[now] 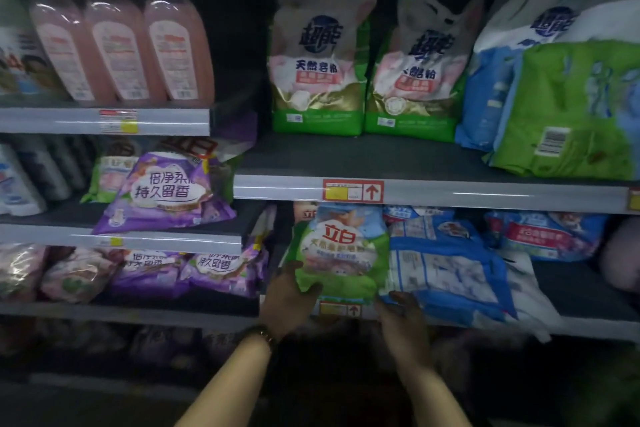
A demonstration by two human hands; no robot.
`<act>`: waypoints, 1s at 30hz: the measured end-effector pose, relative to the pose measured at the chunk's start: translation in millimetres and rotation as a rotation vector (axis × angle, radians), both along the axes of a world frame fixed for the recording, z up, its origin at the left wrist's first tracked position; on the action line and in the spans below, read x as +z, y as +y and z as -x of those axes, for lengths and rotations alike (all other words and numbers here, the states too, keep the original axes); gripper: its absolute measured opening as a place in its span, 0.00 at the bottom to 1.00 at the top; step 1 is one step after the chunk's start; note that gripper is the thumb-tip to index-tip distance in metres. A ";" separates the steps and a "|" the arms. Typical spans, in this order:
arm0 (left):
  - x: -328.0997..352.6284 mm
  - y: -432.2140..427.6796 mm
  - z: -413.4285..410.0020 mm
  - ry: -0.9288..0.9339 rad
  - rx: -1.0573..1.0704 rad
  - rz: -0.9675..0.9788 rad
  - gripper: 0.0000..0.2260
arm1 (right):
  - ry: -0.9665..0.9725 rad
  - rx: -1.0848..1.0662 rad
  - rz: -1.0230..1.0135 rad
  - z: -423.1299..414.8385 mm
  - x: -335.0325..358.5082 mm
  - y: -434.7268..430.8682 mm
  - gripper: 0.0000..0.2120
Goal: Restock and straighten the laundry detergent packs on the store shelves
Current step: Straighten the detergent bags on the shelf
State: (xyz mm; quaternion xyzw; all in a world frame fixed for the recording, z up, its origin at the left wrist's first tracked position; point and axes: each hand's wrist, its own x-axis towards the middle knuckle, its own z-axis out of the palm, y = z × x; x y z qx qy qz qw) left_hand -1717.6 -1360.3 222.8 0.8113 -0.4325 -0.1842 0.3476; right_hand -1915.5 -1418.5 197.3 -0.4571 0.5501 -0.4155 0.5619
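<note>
Both forearms reach up out of the dark, a bracelet [263,334] on my left wrist. Left hand [289,295] has the green detergent pack [341,253] by its lower left corner, thumb hooked over the front and fingers tucked behind. Right hand [403,314] sits at the pack's lower right corner, right where it meets the blue pack [446,270]. It's too dim and smeared to tell whether those fingers are gripping or just resting.

The green pack stands upright at the front of the lower shelf, its bottom edge level with the shelf rail [588,331] and just above the red-framed price tag [339,309]. Its top nearly reaches the rail of the upper shelf [485,196], so headroom is tight. The blue pack lies tilted against its right side, with one corner hanging past the shelf edge. Further right, bare grey shelf board [581,288] shows.

Up top, two tall green-and-white bags [317,55] stand well back, behind a bare strip of board. To the left, purple packs [166,194] slump over their shelf's front edge.
</note>
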 end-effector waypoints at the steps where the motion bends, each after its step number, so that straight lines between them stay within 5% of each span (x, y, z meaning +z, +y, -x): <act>1: -2.7 -6.6 -2.0 0.009 0.009 0.002 0.27 | 0.006 0.000 -0.018 -2.5 -2.1 -3.3 0.10; 7: -32.2 -46.5 -8.5 0.065 0.035 -0.020 0.31 | -0.020 0.004 -0.123 -26.9 -76.1 -45.6 0.27; 14: -105.9 -92.6 -41.4 0.096 0.038 -0.006 0.28 | 0.058 0.003 -0.109 -34.6 -33.5 -39.9 0.11; 17: -85.3 -87.1 -33.1 0.168 0.051 0.056 0.25 | 0.024 0.002 -0.143 -39.4 -33.2 -47.2 0.08; 21: -49.4 -78.9 -21.6 0.463 0.156 0.106 0.28 | -0.052 0.010 -0.239 -43.7 -23.4 -55.0 0.20; 25: -38.0 -72.3 -28.8 0.727 0.169 0.133 0.10 | -0.108 0.005 -0.249 -31.5 -15.0 -65.4 0.24; 30: -34.0 -46.0 -17.8 1.025 -0.083 0.145 0.21 | -0.200 0.041 -0.384 -23.9 -19.5 -61.2 0.23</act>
